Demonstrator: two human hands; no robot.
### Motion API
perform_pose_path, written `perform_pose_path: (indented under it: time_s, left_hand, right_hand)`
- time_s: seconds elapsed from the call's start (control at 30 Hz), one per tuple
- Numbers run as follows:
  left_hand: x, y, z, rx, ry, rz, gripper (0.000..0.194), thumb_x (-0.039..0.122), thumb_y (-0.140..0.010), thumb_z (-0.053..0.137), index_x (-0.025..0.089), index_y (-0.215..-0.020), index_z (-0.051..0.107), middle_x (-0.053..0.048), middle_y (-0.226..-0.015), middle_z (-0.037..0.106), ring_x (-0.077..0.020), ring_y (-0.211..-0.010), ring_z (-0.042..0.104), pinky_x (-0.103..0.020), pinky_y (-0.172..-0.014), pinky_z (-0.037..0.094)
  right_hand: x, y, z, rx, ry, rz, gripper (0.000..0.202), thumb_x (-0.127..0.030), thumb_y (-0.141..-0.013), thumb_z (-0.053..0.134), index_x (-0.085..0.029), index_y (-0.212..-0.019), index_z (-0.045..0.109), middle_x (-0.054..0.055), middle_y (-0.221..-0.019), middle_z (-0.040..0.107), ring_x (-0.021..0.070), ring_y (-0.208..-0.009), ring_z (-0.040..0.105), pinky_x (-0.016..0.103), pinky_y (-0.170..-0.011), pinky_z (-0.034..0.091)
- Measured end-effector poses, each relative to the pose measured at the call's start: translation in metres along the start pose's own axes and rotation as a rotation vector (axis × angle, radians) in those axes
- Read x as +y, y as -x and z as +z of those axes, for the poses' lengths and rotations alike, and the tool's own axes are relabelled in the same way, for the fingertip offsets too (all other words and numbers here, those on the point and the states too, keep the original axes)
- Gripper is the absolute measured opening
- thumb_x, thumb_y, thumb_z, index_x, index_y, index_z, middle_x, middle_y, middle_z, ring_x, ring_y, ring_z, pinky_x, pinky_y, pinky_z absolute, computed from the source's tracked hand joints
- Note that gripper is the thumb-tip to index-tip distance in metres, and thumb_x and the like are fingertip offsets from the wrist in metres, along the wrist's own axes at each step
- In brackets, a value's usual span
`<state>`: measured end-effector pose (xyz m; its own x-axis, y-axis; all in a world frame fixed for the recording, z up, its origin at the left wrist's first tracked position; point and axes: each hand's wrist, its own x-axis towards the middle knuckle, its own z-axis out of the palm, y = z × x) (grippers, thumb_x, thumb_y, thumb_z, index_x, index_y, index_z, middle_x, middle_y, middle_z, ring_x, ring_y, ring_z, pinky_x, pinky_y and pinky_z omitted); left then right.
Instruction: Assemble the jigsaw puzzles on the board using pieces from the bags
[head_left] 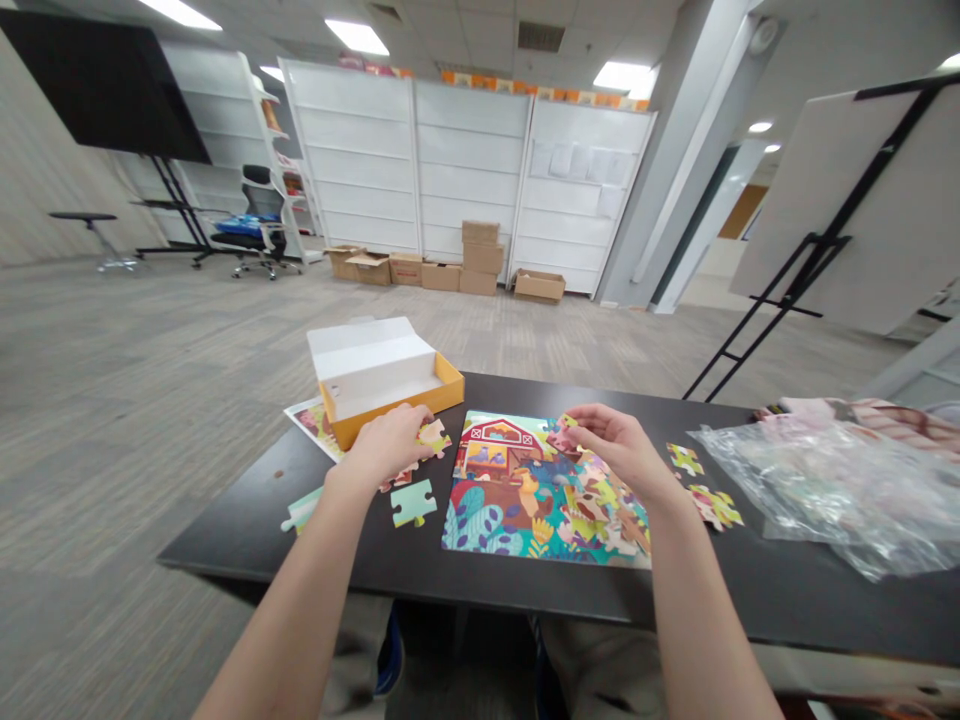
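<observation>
My right hand [613, 445] pinches a pink puzzle piece [561, 434] over the upper edge of the farm puzzle board [487, 520], which shows a red barn. Several loose pieces [592, 510] are heaped on the board's right part, below that hand. To the left of the board, the bent fingers of my left hand [390, 440] close on a pale, multicoloured puzzle piece [435, 437]; the fingertips are partly hidden. More pieces lie beneath that hand, and a light green piece [413, 503] rests nearer to me. Another green piece [301, 510] is partly covered by my left forearm.
An open yellow box [450, 385] with a white lid stands behind my left hand, on a printed sheet [311, 425]. Loose pieces [684, 459] and crumpled clear plastic bags [847, 490] lie on the right of the black table [405, 580]. Cardboard boxes [480, 258] line the far shelves.
</observation>
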<state>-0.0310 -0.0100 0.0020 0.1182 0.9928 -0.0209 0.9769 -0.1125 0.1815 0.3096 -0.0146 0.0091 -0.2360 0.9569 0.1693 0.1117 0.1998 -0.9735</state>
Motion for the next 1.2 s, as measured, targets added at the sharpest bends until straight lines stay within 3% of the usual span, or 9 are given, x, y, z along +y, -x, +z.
perform_pose_path:
  time_s: [0.07,0.17,0.33,0.43,0.67,1.2]
  left_hand:
    - [0.0,0.001,-0.004,0.015,0.088,0.03,0.028,0.042,-0.086,0.056,0.021,-0.1,0.068,-0.008,-0.099,0.072,-0.0257,-0.09,0.068,-0.033,-0.077,0.049]
    - [0.004,0.003,-0.012,0.036,0.349,0.139,0.035,0.049,-0.089,0.05,0.018,-0.082,0.066,-0.005,-0.08,0.07,-0.0215,-0.076,0.064,-0.031,-0.071,0.048]
    - [0.03,0.007,-0.013,-0.037,0.977,0.179,0.044,0.058,-0.079,0.065,0.016,-0.094,0.063,-0.007,-0.092,0.071,-0.02,-0.081,0.066,-0.028,-0.065,0.051]
    - [0.052,0.005,-0.003,-0.126,1.171,0.186,0.044,0.054,-0.074,0.073,0.017,-0.091,0.059,-0.005,-0.083,0.069,-0.0173,-0.075,0.066,-0.025,-0.062,0.049]
    - [0.075,0.002,0.013,-0.231,1.261,0.267,0.041,0.05,-0.079,0.074,0.017,-0.094,0.057,-0.001,-0.074,0.066,-0.0128,-0.063,0.062,-0.022,-0.055,0.043]
    - [0.074,0.005,0.013,-0.259,1.248,0.302,0.04,0.048,-0.08,0.073,0.017,-0.098,0.057,-0.001,-0.076,0.068,-0.0156,-0.069,0.066,-0.026,-0.061,0.046]
  right_hand:
    - [-0.001,0.0,0.001,-0.004,0.001,0.0,0.035,-0.044,-0.075,0.081,-0.019,-0.098,0.07,0.006,-0.089,0.075,0.0175,-0.076,0.071,0.034,-0.074,0.059]
    - [-0.002,0.0,0.003,-0.008,0.01,0.001,0.035,-0.043,-0.075,0.081,-0.019,-0.097,0.07,0.005,-0.089,0.075,0.017,-0.075,0.071,0.033,-0.075,0.058]
    - [-0.004,0.001,0.008,-0.058,0.032,0.021,0.036,-0.043,-0.077,0.08,-0.018,-0.1,0.069,0.006,-0.087,0.076,0.0183,-0.077,0.072,0.034,-0.075,0.058]
    - [-0.004,0.001,0.012,-0.111,0.048,0.046,0.036,-0.044,-0.077,0.08,-0.018,-0.099,0.069,0.006,-0.084,0.075,0.0188,-0.076,0.072,0.034,-0.072,0.058]
    - [-0.002,0.0,0.022,-0.158,0.069,0.044,0.037,-0.045,-0.076,0.079,-0.016,-0.097,0.072,0.005,-0.082,0.074,0.0171,-0.073,0.069,0.032,-0.069,0.056]
    - [0.012,-0.005,0.025,-0.198,0.196,0.01,0.031,-0.041,-0.08,0.075,-0.016,-0.099,0.071,0.004,-0.08,0.073,0.0167,-0.072,0.068,0.029,-0.067,0.054]
